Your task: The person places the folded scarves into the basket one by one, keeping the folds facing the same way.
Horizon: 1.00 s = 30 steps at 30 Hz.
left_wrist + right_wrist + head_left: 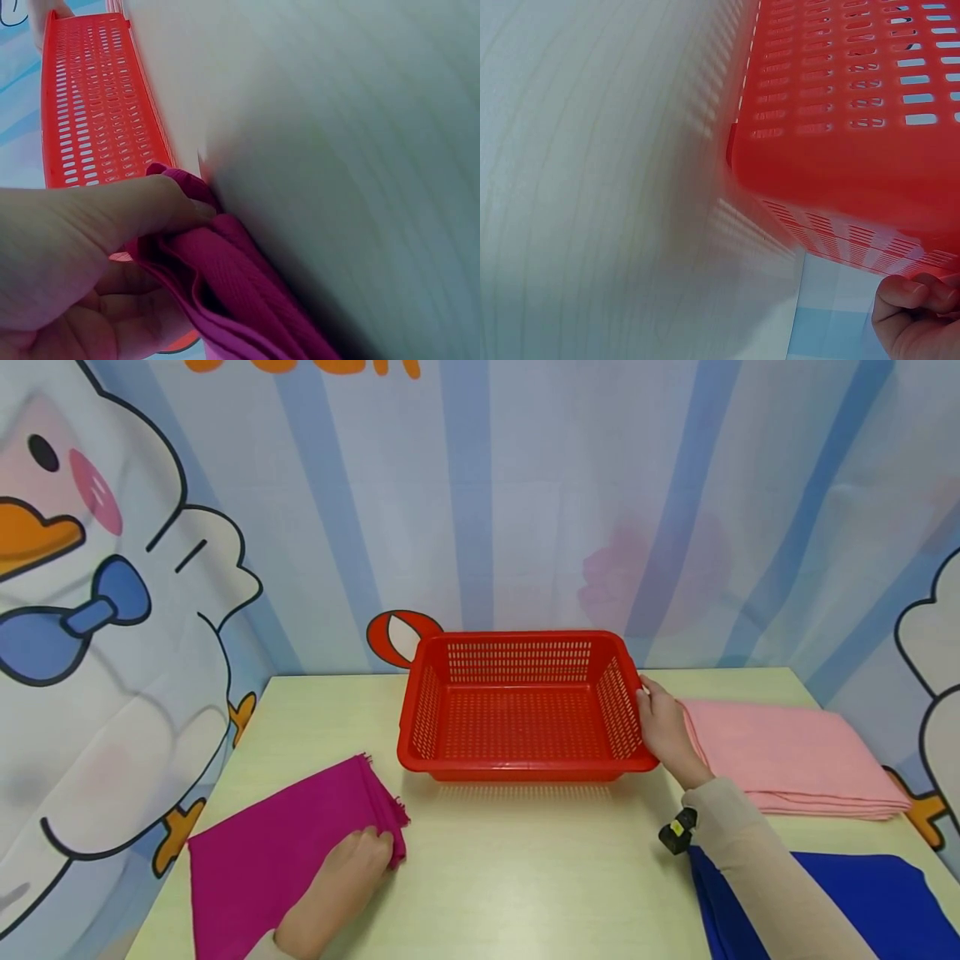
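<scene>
A red plastic basket [525, 766] with slotted walls stands at the back middle of the table, with nothing inside it. My right hand [666, 724] grips its right rim; the right wrist view shows curled fingers [904, 292] under that rim. At the left lies a folded magenta cloth [285, 827] with a frayed edge. My left hand [348, 868] pinches the cloth's right edge, and in the left wrist view the thumb [150, 206] presses on its folded layers.
A folded pink cloth [795, 756] lies right of the basket. Nearer, a folded blue cloth [870, 893] lies partly under my right forearm. A printed curtain [525, 510] with a duck hangs behind the pale table [540, 868].
</scene>
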Motion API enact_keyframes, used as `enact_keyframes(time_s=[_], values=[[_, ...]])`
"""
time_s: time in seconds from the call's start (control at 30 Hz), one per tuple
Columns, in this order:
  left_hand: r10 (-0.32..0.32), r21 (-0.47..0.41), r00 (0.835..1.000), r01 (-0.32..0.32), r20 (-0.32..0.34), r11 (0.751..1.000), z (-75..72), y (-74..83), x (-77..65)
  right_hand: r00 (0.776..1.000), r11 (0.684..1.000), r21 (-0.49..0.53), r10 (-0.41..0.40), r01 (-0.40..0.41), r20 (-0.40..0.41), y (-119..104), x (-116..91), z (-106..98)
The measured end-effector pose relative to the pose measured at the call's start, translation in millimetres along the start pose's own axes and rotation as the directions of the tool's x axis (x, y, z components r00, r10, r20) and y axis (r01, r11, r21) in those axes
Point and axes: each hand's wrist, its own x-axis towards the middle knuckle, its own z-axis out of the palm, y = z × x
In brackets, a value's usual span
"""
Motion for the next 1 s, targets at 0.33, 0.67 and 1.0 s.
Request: enact_keyframes(time_s=[0.33, 0.67, 1.0], values=[[-0.007, -0.014, 0.999, 0.008, 0.039, 1.000, -2.2, 2.2, -0.5, 1.000, 1.000, 0.002, -0.007, 0.007, -0.009, 0.0, 0.5, 0.3], [0.012, -0.029, 1.000, -0.012, 0.026, 1.000, -1.7, 5.2, -1.6, 1.000, 1.000, 0.007, 0.003, -0.003, -0.001, -0.9, 0.1, -0.3], [0.041, -0.039, 0.999, -0.040, 0.031, 0.998, -1.9, 9.0, -1.5, 1.000, 1.000, -0.001, -0.001, 0.001, -0.011, 0.4, 0.6, 0.5]])
